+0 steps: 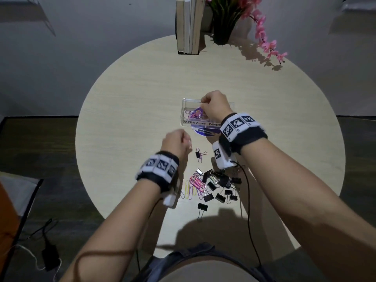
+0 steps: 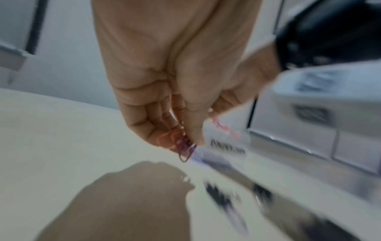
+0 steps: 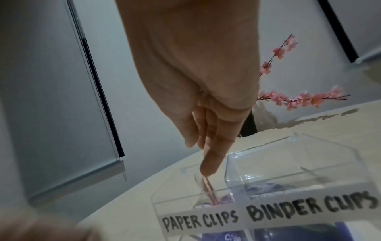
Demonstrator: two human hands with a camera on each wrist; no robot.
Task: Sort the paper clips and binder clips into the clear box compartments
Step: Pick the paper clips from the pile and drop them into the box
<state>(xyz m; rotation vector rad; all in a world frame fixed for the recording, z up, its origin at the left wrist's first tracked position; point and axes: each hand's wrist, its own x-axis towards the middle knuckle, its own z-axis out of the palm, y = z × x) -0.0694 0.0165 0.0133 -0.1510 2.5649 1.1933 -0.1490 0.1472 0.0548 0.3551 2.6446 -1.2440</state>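
Round wooden table (image 1: 142,94), head view. At centre stands the clear box (image 1: 186,110), resting on a purple disc (image 1: 205,132) and divided into two compartments; a white strip (image 3: 268,212) on its near wall reads "PAPER CLIPS" and "BINDER CLIPS". Several pink paper clips (image 1: 194,115) lie in the left compartment, the one labelled for paper clips. The right hand (image 1: 215,106) hangs over this compartment, fingertips (image 3: 208,166) pointing down and pressed together on a pink paper clip (image 3: 209,189) that reaches down inside the walls. The left hand (image 1: 177,142) hovers at 7 o'clock from the box, above the table; the left wrist view, though blurred, shows thumb and fingers pinching a small bunch of paper clips (image 2: 183,146), purple and orange. Toward 6 o'clock lies the unsorted pile (image 1: 211,184): pink, purple and yellow paper clips mixed with black binder clips. One binder clip (image 1: 198,154) lies apart, between pile and box. At 12 o'clock stand books (image 1: 189,25) and a potted plant (image 1: 223,21) with pink blossoms.
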